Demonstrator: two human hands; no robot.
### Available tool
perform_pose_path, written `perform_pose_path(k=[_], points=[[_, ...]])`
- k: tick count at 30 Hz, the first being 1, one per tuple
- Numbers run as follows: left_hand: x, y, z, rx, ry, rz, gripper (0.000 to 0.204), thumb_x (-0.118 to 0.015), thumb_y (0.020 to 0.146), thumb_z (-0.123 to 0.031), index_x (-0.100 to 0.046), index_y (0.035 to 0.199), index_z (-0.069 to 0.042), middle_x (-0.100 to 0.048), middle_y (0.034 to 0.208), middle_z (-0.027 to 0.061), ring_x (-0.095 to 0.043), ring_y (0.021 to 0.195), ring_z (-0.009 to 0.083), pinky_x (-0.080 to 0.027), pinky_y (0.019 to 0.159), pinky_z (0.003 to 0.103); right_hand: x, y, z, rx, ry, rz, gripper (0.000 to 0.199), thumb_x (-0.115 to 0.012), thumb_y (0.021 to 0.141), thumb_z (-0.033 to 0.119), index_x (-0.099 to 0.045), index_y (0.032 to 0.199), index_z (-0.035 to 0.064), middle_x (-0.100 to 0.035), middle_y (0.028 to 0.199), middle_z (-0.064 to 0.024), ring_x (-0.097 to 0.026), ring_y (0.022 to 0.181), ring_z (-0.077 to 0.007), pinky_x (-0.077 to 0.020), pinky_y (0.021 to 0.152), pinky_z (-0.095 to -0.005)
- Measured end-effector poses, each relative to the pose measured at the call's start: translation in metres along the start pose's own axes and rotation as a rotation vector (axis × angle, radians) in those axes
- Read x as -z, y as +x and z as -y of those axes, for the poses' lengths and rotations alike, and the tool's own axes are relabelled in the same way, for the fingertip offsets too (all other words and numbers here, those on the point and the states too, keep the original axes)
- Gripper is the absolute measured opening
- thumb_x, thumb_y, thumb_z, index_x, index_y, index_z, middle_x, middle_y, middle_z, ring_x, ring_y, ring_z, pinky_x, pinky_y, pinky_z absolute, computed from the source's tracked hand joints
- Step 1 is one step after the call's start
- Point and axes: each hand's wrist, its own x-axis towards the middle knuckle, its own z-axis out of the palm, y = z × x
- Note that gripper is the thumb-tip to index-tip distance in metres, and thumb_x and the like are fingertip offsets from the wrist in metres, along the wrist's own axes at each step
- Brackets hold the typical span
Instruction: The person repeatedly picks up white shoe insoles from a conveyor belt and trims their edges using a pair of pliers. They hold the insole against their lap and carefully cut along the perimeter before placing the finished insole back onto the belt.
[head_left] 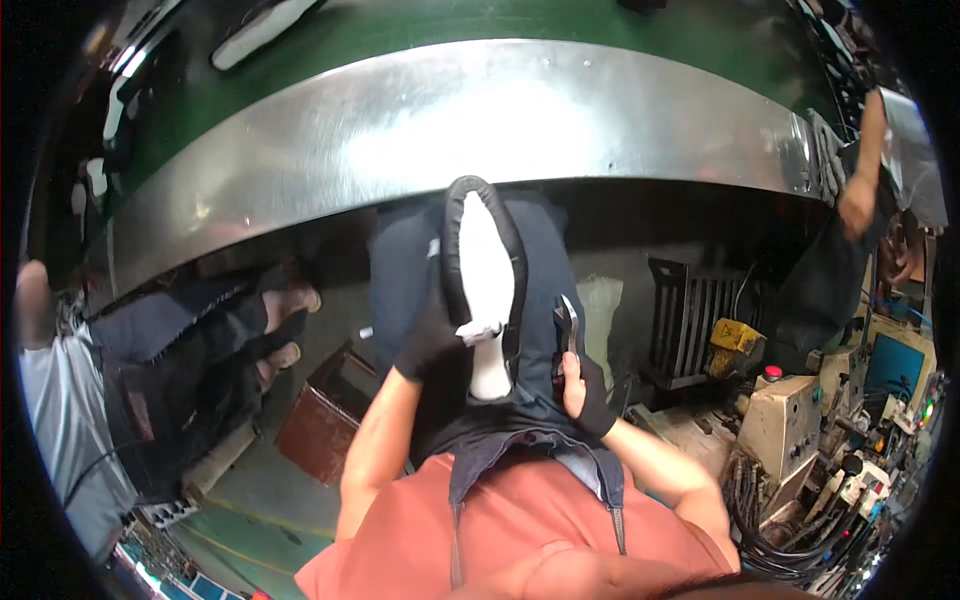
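Shoe upper (487,285), white with black rim, sits centre over the lap, below the steel conveyor edge (450,130). Left hand (432,335) clasps its left side; right hand (585,385) clenches scissors (567,325). Advice: steady the upper and cut small. Blade tips and gloved fingers are indistinct.

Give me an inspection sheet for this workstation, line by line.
Surface: curved steel bench edge, green belt behind.
Job's things: white shoe insole with black rim; small snips.
Clutter: rusty brown box on the floor.
Hands: left hand, black-gloved, holds the insole; right hand holds the snips.
Cables: black bundle at lower right.
Surroundings: beige machine, a seated co-worker at left, another person's hand at right.
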Motion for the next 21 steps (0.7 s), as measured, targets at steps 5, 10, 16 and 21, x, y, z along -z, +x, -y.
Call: perform_pose_path(k=[5, 10, 16, 21], points=[[0.018, 0.089, -0.079, -0.123, -0.342, -0.128, 0.089, -0.07, 0.081, -0.021, -0.014, 0.149, -0.004, -0.042, 0.138, 0.0155, -0.048, 0.119, 0.0235, -0.044, 0.096, 0.034, -0.002, 0.009, 0.014, 0.081, -0.056, -0.045, 0.043, -0.042, 0.101, 0.035, -0.051, 0.073, 0.0039, -0.047, 0.061, -0.0002, -0.045, 0.057, -0.0108, -0.0371, 0.054, -0.0298], [0.034, 0.194, -0.14, -0.448, -0.342, -0.206, 0.041, -0.058, 0.094, -0.017, -0.052, 0.131, 0.0, -0.06, 0.119, 0.0093, -0.056, 0.106, 0.0164, -0.045, 0.094, 0.03, 0.006, 0.026, 0.008, -0.024, 0.08, 0.094, 0.048, -0.04, 0.101, 0.044, -0.053, 0.076, 0.0049, -0.05, 0.062, -0.0005, -0.052, 0.056, -0.0103, -0.0432, 0.054, -0.0293], [0.001, 0.102, -0.095, -0.102, 0.012, 0.365, 0.035, -0.07, 0.086, -0.014, -0.062, 0.117, -0.002, -0.067, 0.11, 0.0067, -0.061, 0.103, 0.015, -0.048, 0.093, 0.031, -0.001, 0.024, -0.006, 0.083, 0.029, 0.002, 0.047, -0.042, 0.101, 0.041, -0.051, 0.073, 0.0044, -0.049, 0.061, -0.0012, -0.052, 0.055, -0.0102, -0.0438, 0.053, -0.0289], [0.032, 0.074, -0.035, -0.221, 0.348, 0.068, 0.023, -0.066, 0.087, -0.008, -0.065, 0.109, 0.0, -0.068, 0.105, 0.0091, -0.064, 0.094, 0.016, -0.05, 0.086, 0.029, 0.002, 0.021, -0.011, -0.029, 0.124, 0.05, 0.043, -0.042, 0.101, 0.034, -0.051, 0.073, 0.0033, -0.052, 0.062, -0.0042, -0.054, 0.056, -0.0133, -0.045, 0.054, -0.0309]])
